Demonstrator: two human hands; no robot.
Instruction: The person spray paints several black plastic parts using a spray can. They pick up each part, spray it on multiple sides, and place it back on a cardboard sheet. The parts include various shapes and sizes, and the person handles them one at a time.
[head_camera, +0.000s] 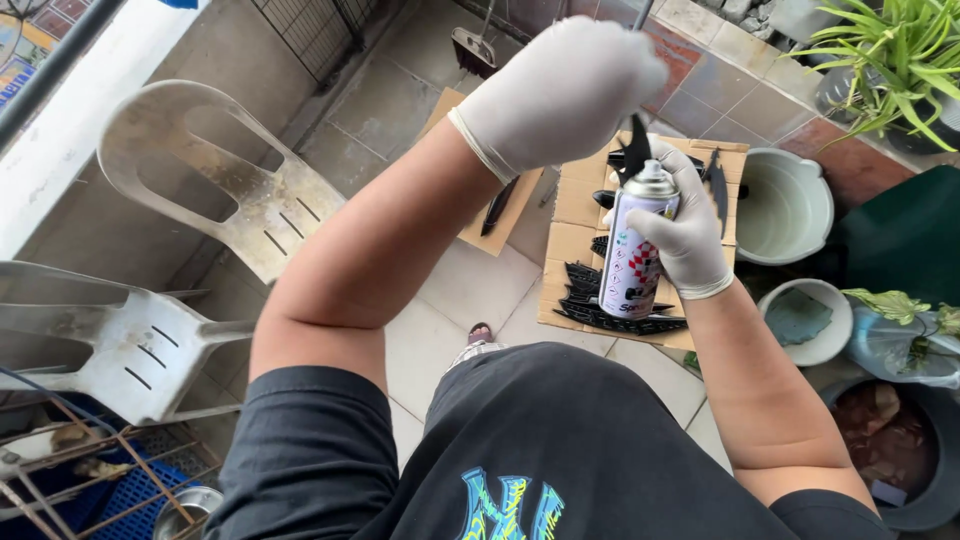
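The tiled floor (455, 290) carries flat cardboard sheets (570, 245) with black parts (600, 300); white plastic chairs (230, 190) stand left, buckets (785, 205) right.

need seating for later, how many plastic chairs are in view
2. One white plastic chair stands at upper left by the wall; a second chair is below it at the left edge, partly cut off. More may sit outside the frame.

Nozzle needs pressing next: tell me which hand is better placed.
Right, most likely. The right hand already wraps the can, with a finger up by its top. The left hand is fisted above it, holding a black part.
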